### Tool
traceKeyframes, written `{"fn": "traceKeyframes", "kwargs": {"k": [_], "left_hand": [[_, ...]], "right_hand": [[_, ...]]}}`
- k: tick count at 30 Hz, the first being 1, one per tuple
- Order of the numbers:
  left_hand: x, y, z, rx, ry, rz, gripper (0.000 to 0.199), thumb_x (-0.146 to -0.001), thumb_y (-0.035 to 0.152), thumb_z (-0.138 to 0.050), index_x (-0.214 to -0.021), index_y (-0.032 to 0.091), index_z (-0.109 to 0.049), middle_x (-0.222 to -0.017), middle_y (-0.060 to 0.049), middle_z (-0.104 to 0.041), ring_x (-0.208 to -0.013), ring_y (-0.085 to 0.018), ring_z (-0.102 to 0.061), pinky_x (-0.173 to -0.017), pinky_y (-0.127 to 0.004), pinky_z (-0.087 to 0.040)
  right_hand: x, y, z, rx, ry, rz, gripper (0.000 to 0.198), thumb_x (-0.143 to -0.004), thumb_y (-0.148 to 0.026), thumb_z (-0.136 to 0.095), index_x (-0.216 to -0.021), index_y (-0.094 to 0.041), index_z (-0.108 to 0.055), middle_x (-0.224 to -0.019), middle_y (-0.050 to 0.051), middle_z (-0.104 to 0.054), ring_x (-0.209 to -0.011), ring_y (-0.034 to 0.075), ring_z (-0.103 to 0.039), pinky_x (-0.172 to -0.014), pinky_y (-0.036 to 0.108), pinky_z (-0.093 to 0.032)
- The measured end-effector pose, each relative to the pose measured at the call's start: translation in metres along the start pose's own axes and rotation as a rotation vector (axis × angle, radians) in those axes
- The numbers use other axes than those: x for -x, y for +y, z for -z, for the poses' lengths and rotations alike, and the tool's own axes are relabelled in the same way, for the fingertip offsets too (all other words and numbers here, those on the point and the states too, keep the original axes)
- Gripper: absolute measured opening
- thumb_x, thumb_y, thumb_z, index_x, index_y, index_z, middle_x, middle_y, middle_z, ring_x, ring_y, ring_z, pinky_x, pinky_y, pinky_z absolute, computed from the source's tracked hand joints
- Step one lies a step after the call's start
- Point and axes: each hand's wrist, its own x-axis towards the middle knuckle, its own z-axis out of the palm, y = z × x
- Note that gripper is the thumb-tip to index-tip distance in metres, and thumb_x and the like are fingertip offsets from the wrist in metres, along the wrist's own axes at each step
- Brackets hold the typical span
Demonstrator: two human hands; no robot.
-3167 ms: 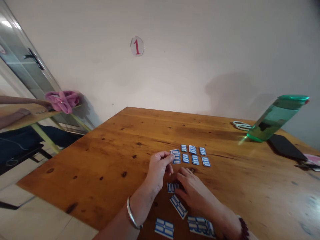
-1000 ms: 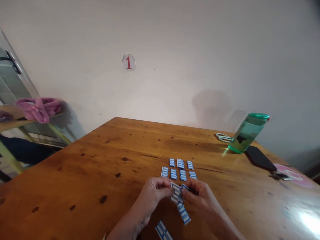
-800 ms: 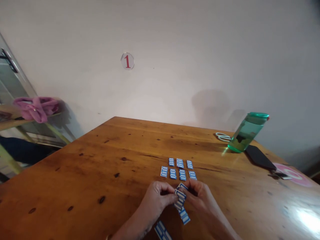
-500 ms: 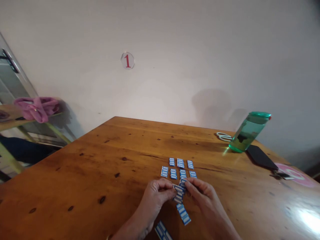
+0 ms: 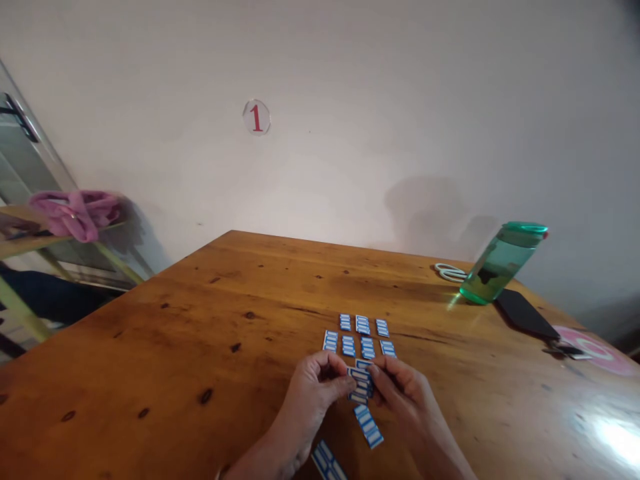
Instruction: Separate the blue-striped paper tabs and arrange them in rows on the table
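Blue-and-white cards, one overlapping pair (image 5: 359,387), held above a wooden table (image 5: 200,320): left hand (image 5: 317,390) pinching the nearer card between thumb and forefinger, right hand (image 5: 407,393) pinching the farther one at its right edge. Clockwise from this pair: seven small cards (image 5: 367,347) in two rows at 12 o'clock; a tilted green bottle (image 5: 505,260) at 2, a flat black object (image 5: 527,315) just beyond; a slanted strip (image 5: 369,427) at 6; another strip (image 5: 329,460), cut off by the view's edge, at 7.

Cards (image 5: 349,345) on tbl (image 5: 280,287), btl (image 5: 503,263) R
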Motion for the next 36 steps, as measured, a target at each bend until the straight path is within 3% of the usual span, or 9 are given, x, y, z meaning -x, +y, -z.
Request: {"fn": "traceKeyframes", "kwargs": {"k": [6, 15, 24, 29, 33, 36], "left_hand": [[-0.002, -0.002, 0.002, -0.036, 0.015, -0.02, 0.024, -0.049, 0.028, -0.073, -0.054, 0.015, -0.053, -0.049, 0.004, -0.05, -0.046, -0.007, -0.038, -0.047, -0.02, -0.027], [0.0, -0.003, -0.001, 0.007, 0.02, -0.01, 0.026, -0.049, 0.03, -0.073, -0.055, 0.015, -0.052, -0.049, 0.004, -0.05, -0.047, -0.008, -0.041, -0.047, -0.02, -0.032], [-0.001, -0.004, -0.002, 0.031, 0.004, -0.004, 0.03, -0.046, 0.034, -0.077, -0.055, 0.014, -0.055, -0.049, 0.004, -0.051, -0.046, -0.008, -0.042, -0.045, -0.02, -0.033], [-0.001, -0.006, -0.001, 0.05, 0.017, 0.008, 0.029, -0.049, 0.033, -0.075, -0.054, 0.014, -0.053, -0.048, 0.003, -0.052, -0.045, -0.008, -0.042, -0.045, -0.02, -0.034], [-0.001, -0.006, -0.001, 0.074, 0.061, -0.004, 0.026, -0.052, 0.03, -0.074, -0.055, 0.014, -0.054, -0.051, 0.003, -0.053, -0.047, -0.008, -0.043, -0.046, -0.019, -0.036], [0.0, -0.005, -0.002, 0.066, 0.059, -0.014, 0.025, -0.052, 0.03, -0.074, -0.056, 0.014, -0.054, -0.05, 0.003, -0.052, -0.047, -0.008, -0.044, -0.046, -0.019, -0.036]], "right_hand": [[0.004, -0.001, 0.003, 0.103, -0.06, 0.052, 0.04, -0.076, -0.051, -0.049, -0.059, -0.016, -0.055, -0.05, -0.002, -0.047, -0.047, 0.01, -0.039, -0.045, 0.021, -0.031], [0.003, 0.002, 0.001, 0.051, -0.025, 0.045, 0.041, -0.072, -0.054, -0.053, -0.056, -0.016, -0.054, -0.046, -0.003, -0.045, -0.042, 0.008, -0.034, -0.04, 0.021, -0.027], [0.003, 0.003, 0.005, 0.098, -0.121, 0.052, 0.038, -0.076, -0.051, -0.05, -0.061, -0.017, -0.054, -0.051, -0.002, -0.048, -0.047, 0.01, -0.039, -0.043, 0.02, -0.031], [0.005, 0.0, 0.0, 0.078, -0.059, 0.062, 0.039, -0.077, -0.051, -0.048, -0.06, -0.016, -0.054, -0.05, -0.003, -0.045, -0.047, 0.01, -0.039, -0.043, 0.021, -0.031], [0.008, 0.003, -0.006, 0.035, -0.083, 0.133, 0.029, -0.074, -0.045, -0.055, -0.074, -0.016, -0.058, -0.063, 0.0, -0.056, -0.055, 0.012, -0.048, -0.05, 0.022, -0.036], [0.008, 0.009, -0.009, 0.06, -0.006, 0.132, 0.024, -0.073, -0.041, -0.058, -0.069, -0.017, -0.057, -0.06, -0.001, -0.055, -0.053, 0.011, -0.046, -0.048, 0.021, -0.035]]}}
